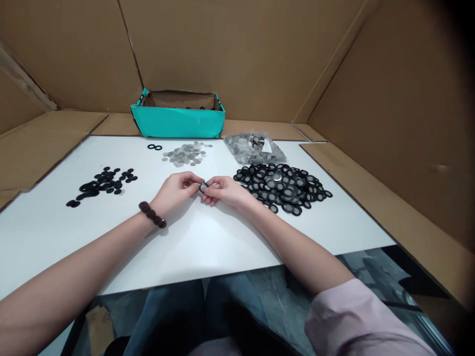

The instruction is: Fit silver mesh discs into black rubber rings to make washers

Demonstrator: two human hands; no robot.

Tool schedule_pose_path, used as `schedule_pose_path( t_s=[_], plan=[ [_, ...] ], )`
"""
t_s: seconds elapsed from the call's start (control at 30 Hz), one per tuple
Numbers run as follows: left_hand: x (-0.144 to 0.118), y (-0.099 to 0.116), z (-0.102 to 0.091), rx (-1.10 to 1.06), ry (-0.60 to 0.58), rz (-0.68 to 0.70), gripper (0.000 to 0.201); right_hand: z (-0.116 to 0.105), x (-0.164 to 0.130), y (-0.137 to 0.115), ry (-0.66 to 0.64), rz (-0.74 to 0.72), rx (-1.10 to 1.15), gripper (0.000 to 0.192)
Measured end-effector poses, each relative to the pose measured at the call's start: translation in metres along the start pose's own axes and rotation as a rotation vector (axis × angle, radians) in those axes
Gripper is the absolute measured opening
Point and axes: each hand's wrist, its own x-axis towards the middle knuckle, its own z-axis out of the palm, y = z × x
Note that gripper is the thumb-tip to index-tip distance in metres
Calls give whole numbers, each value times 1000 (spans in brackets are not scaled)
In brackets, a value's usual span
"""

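Near the middle of the white table, my left hand (pixel 181 189) and my right hand (pixel 225 190) meet fingertip to fingertip. Between them they pinch a small black ring with a grey centre (pixel 203 187); the fingers cover part of it. To the right of my right hand lies a heap of black rings with grey centres (pixel 289 188). Beyond my hands is a scatter of thin grey discs (pixel 185 154). Off to the left of my left hand rests a loose pile of black discs (pixel 100 183).
A teal box (pixel 178 122) holding some dark pieces stands at the back. A clear plastic bag of grey discs (pixel 255 147) lies behind the heap. Two black rings (pixel 155 147) sit near the back left. Cardboard walls (pixel 230 54) enclose the white tabletop (pixel 208 237).
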Motion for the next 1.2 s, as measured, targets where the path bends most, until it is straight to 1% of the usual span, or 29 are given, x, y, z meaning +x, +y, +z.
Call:
schedule_pose_path(
  t_s=[0.1, 0.23, 0.3, 0.37, 0.43, 0.47, 0.6, 0.73, 0.83, 0.9, 0.97, 1.03, 1.1, 1.2],
  plan=[
    [0, 1, 1, -20, -22, -1, 29, 1, -1, -1, -1, 14, -5, 12],
    [1, -1, 1, 16, 7, 16, 27, 1, 0, 0, -13, -2, -55, 11],
    [1, -2, 2, 26, 8, -5, 29, 0, -1, 1, 23, -55, -155, 7],
    [0, -1, 3, 28, 3, -19, 30, 0, -2, 2, 100, -157, -321, 6],
    [-1, 0, 4, 29, 8, -15, 26, 0, -3, 3, 166, -248, -469, 7],
    [-1, 1, 4, 33, 19, -9, 23, 0, -4, 3, 185, -269, -514, 8],
    [-2, 3, 4, 65, 69, -15, 19, 2, -8, 0, 219, -288, -585, 11],
    [-2, 2, 3, 53, 64, -43, 20, 2, -11, -2, 278, -327, -619, 11],
    [-1, 2, 6, -51, 40, -97, 18, 2, -10, -1, 285, -309, -549, 9],
    [0, 2, 9, -159, 45, -156, 18, 3, -7, 0, 265, -258, -414, 9],
    [-1, 3, 11, -218, 84, -177, 18, 5, -4, 2, 229, -184, -222, 7],
    [-2, 4, 12, -211, 118, -143, 22, 7, -2, 2, 190, -122, -36, 5],
    [-3, 3, 11, -176, 114, -83, 27, 7, -1, 1, 158, -72, 89, 7],
    [-3, 1, 9, -94, 101, -5, 31, 6, -2, -1, 105, -16, 116, 10]
  ],
)
